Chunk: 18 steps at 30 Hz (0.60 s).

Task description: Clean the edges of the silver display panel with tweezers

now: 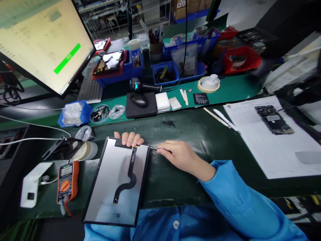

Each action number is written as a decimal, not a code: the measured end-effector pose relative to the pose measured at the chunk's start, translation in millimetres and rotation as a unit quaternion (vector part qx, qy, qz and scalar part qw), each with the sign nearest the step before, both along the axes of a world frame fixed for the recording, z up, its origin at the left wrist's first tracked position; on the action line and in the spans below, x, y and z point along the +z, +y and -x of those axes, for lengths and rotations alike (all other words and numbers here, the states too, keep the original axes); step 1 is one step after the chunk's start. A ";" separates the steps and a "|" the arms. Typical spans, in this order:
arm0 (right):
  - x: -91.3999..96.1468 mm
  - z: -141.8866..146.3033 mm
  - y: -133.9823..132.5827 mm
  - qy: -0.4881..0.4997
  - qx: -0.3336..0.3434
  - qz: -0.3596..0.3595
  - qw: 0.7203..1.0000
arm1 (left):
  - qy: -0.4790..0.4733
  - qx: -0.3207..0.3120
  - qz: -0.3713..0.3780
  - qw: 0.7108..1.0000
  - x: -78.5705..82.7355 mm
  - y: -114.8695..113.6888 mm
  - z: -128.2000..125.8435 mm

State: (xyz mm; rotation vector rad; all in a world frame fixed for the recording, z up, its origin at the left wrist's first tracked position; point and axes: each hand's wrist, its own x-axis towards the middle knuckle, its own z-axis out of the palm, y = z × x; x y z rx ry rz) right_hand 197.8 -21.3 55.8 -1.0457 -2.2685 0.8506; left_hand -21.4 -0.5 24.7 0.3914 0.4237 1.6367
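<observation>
A tablet screen panel (107,187) lies face down on the dark mat in front of me, with a black flex cable (129,177) curving down its grey back. My left hand (129,138) curls over the panel's far edge, fingers closed on it beside the cable's upper end. My right hand (182,156), in a blue sleeve, pinches thin metal tweezers (153,148). Their tip touches the panel's top right corner.
An orange multimeter (67,180) and a white block (31,187) lie left of the panel. A monitor (42,40), keyboard (90,87), mouse (139,99) and blue and red bins stand at the back. Paper sheets (276,150) with a circuit board (274,119) lie right.
</observation>
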 end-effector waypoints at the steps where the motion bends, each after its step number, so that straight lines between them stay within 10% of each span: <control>1: -0.1 0.2 -0.4 0.002 -0.002 0.008 1.000 | 0.001 0.002 0.010 1.000 0.9 -0.1 0.3; 11: -2.1 0.4 -0.8 -0.008 0.000 0.001 1.000 | 0.022 -0.040 0.046 0.998 24.1 -11.9 0.0; 18: -3.0 3.0 -2.8 0.029 -0.027 0.043 0.998 | 0.003 -0.022 0.030 0.999 10.3 -3.0 1.0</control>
